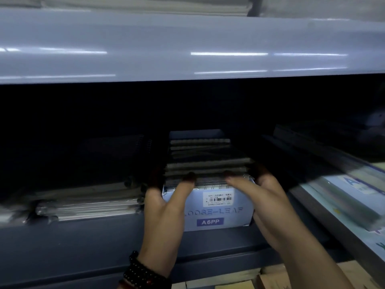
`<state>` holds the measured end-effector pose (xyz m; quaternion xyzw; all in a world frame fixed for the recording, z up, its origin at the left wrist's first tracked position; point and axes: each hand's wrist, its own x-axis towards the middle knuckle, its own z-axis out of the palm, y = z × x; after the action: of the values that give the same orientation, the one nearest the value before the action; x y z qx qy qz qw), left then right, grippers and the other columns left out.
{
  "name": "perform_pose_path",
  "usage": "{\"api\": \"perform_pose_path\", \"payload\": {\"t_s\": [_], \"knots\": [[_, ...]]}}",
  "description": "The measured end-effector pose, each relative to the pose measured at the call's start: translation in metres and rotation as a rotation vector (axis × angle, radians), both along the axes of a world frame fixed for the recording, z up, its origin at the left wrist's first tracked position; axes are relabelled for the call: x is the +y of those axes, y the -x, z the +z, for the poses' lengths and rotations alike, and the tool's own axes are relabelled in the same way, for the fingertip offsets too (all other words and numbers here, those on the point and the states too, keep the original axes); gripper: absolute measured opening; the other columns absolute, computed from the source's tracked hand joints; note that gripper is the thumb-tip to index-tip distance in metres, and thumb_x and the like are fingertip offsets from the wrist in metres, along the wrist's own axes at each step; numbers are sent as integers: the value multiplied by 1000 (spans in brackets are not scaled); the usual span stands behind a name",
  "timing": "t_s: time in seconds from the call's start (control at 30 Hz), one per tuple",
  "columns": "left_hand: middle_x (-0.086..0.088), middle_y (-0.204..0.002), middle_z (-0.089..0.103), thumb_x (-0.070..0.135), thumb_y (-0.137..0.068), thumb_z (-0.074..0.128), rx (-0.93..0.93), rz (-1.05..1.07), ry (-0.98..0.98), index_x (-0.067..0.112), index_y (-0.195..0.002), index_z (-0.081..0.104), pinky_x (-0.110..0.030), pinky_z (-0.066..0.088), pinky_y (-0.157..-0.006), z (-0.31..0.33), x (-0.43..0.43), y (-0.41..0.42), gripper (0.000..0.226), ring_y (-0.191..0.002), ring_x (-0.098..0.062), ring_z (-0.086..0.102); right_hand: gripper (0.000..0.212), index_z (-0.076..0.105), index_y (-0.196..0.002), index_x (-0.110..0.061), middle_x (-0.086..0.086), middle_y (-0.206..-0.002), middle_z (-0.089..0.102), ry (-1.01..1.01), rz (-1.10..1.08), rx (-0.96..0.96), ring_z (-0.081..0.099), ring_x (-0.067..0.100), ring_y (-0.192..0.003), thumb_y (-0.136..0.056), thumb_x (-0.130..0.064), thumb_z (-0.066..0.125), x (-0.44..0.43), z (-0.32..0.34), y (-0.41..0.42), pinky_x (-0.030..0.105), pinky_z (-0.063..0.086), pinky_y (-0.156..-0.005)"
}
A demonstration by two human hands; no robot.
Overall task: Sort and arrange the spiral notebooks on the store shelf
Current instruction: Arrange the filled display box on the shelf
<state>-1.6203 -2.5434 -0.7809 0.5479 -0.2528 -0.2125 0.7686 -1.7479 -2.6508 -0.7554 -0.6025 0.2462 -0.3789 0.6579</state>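
Note:
A pale blue box (216,213) printed "LOOSE-LEAF A6PP" stands on the dark lower shelf (83,243), filled with a row of upright spiral notebooks (208,161). My left hand (164,207) clasps the box's left front corner, thumb on its left outer side and fingers over the rim onto the front notebook. My right hand (264,197) holds the right front corner, fingertips resting on the front notebook's spiral. A bead bracelet (141,274) circles my left wrist. The fingertips vanish in deep shadow.
A flat stack of wrapped notebooks (89,203) lies left of the box. Slanted dark notebooks (308,155) and pale printed packs (354,203) fill the right side. The glossy grey upper shelf (187,46) overhangs closely. Cardboard boxes (270,278) sit below.

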Motion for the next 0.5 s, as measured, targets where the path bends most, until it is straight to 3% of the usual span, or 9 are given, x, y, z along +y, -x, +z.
{"api": "perform_pose_path", "payload": {"t_s": [0.1,0.2,0.27,0.37,0.5], "knots": [[9,-82,75,31,-84,73,-49,-44,-29,44,-83,72,-37,55,-77,6,2,0,13,-84,-13,73,28,71,-115,-14,4,-104,77,92,63,71,73,21,-101,-87,-18,71,0,3,0,37,53,-87],[-9,-80,75,34,-78,77,-111,-75,-6,28,-80,76,-45,58,-78,8,5,-2,7,-84,-28,75,27,73,-112,-16,0,-106,77,205,106,131,72,17,-102,-87,-23,71,0,8,3,36,53,-91],[-5,-91,77,39,-76,84,-172,-46,13,29,-92,76,-51,58,-86,7,5,-3,20,-89,-26,75,28,72,-113,-16,0,-108,76,242,99,140,72,17,-104,-86,-25,72,1,9,5,39,52,-95],[4,-121,72,52,-77,81,-252,15,38,25,-125,66,-54,50,-102,6,8,-2,57,-116,-20,67,33,72,-112,-17,-1,-107,77,253,98,163,72,16,-102,-81,-30,75,2,10,11,39,53,-93],[4,-118,71,53,-85,74,-365,103,52,22,-125,65,-42,50,-104,-1,11,0,52,-115,-17,64,38,71,-113,-20,-4,-109,76,251,101,185,72,14,-104,-78,-30,78,4,11,17,38,52,-94]]}}
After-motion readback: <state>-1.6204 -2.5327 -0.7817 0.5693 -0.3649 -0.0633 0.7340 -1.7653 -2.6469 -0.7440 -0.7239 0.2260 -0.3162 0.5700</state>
